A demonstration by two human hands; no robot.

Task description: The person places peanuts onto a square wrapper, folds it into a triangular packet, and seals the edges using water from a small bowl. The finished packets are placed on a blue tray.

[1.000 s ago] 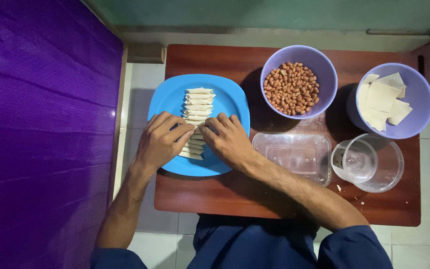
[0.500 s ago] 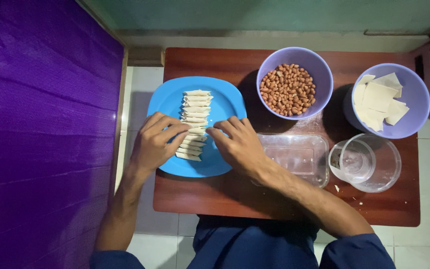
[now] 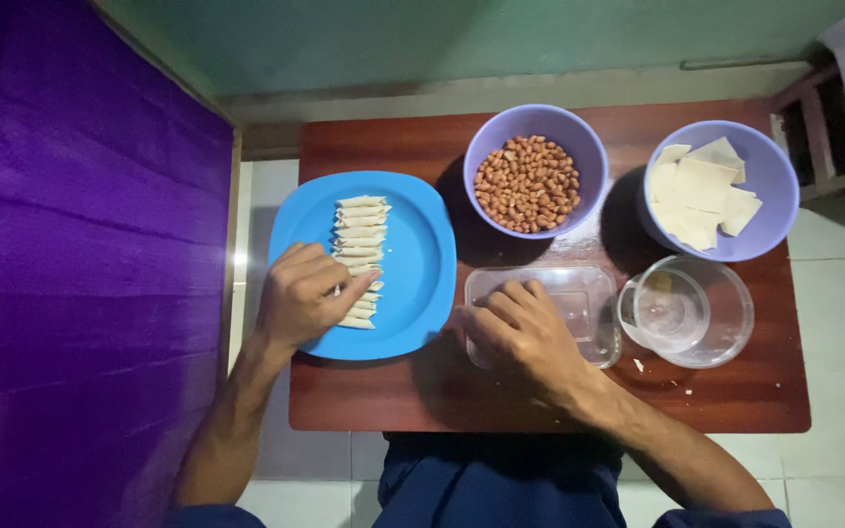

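On the small dark-red worktop (image 3: pixel 540 401) a blue plate (image 3: pixel 422 264) carries a single column of rolled pastry wrappers (image 3: pixel 359 240), stacked edge to edge from the far rim toward the near rim. I count about ten visible rolls; the nearest few are partly hidden, so the exact number cannot be told. The left hand (image 3: pixel 300 298) lies over the near end of that column, its fingers curled and its grip closed lightly on the lowest rolls.

The right hand (image 3: pixel 520 332) rests on the near left corner of a clear rectangular plastic container (image 3: pixel 579 293), fingers bent down on its rim; whether that grip clamps anything small I cannot tell.

The rolls look light, soft and thin-skinned, likely to dent, unroll or tear if squeezed. They are best taken at mid-length between thumb and fingertips, with gentle pressure, rather than by the pointed ends.

Counted: one plate, one clear container, one round clear glass bowl (image 3: pixel 726 323) with a smaller clear dish (image 3: pixel 662 313) inside it, and two lilac bowls. One lilac bowl (image 3: pixel 535 122) holds peanuts (image 3: pixel 527 186); the other (image 3: pixel 770 186) holds flat square pastry sheets (image 3: pixel 701 191), roughly six showing.
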